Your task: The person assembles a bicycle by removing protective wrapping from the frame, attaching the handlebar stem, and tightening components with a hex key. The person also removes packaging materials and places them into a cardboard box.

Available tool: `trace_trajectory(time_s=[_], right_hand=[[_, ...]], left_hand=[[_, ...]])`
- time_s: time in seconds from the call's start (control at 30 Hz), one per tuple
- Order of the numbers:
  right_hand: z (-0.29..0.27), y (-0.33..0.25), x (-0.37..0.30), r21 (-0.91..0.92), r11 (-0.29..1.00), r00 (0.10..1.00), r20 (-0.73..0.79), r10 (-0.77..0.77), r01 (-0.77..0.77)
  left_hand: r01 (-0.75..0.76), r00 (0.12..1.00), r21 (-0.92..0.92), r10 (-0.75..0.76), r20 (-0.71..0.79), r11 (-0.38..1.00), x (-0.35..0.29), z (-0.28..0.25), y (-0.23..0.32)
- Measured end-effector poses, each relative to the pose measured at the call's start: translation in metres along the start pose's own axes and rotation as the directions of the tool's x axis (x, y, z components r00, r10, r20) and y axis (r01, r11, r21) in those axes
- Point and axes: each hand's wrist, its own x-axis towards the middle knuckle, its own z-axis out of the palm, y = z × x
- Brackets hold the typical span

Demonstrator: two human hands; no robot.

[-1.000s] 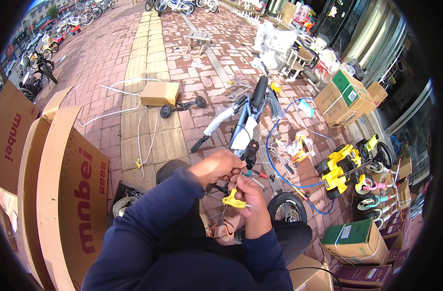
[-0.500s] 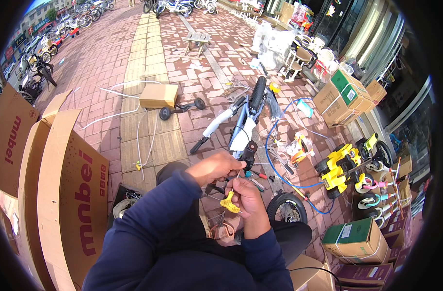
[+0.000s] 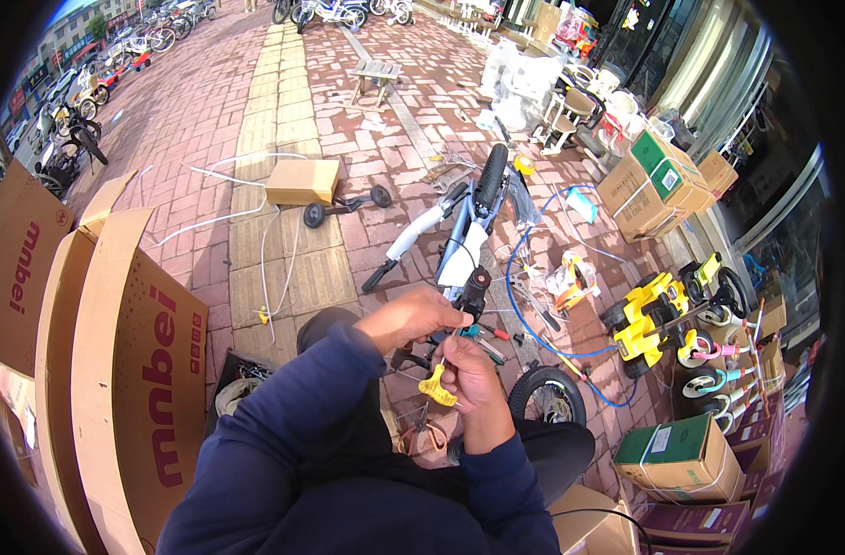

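My right hand (image 3: 476, 372) is closed round a yellow T-handled tool (image 3: 437, 387), its thin shaft slanting up toward my other hand. The tool's tip is hidden. Just above it, my left hand (image 3: 411, 319) pinches with thumb and forefinger; what is between them is too small to make out. Both hands work close to a black part (image 3: 474, 291) on the near end of a pale blue and white child's bicycle frame (image 3: 462, 254). The frame lies on the paving, its black tyre (image 3: 493, 176) pointing away from me. Beside my right knee is a loose spoked wheel (image 3: 547, 400).
Training wheels (image 3: 349, 207) lie beside a small cardboard box (image 3: 302, 181). A blue hose (image 3: 509, 294) curves across the bricks on the right. Tall open cartons (image 3: 131, 370) stand at my left; yellow toy vehicles (image 3: 646, 314) and strapped boxes (image 3: 681, 458) stand at right.
The hands keep nearly the same place, with only a slight shift of the fingers near the black part. Everything else stays where it was.
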Motion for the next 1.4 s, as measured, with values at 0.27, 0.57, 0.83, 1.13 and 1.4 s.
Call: trace_trajectory(time_s=[0.27, 0.57, 0.83, 1.13, 1.4], right_hand=[[-0.001, 0.0, -0.005, 0.185, 0.982, 0.975, 0.212, -0.068, 0.028], [0.0, 0.002, -0.005, 0.236, 0.971, 0.981, 0.192, -0.01, -0.036], [-0.003, 0.006, 0.002, 0.152, 0.986, 0.978, 0.189, -0.093, 0.064], [0.01, 0.0, -0.003, 0.11, 0.992, 0.997, 0.047, -0.067, 0.062], [0.008, 0.011, -0.003, -0.043, 0.999, 0.998, -0.046, -0.034, 0.032]], left_hand=[[0.088, 0.983, -0.28, -0.038, 0.182, 0.956, -0.003, -0.007, 0.003], [0.017, 0.996, -0.124, -0.005, 0.092, 0.992, 0.001, -0.01, -0.002], [0.023, 0.999, -0.026, -0.022, 0.045, 0.999, -0.003, -0.005, 0.003], [0.089, 0.992, -0.246, -0.065, 0.104, 0.965, -0.008, -0.004, 0.005], [0.035, 0.999, -0.22, -0.04, -0.021, 0.975, -0.002, -0.003, -0.006]])
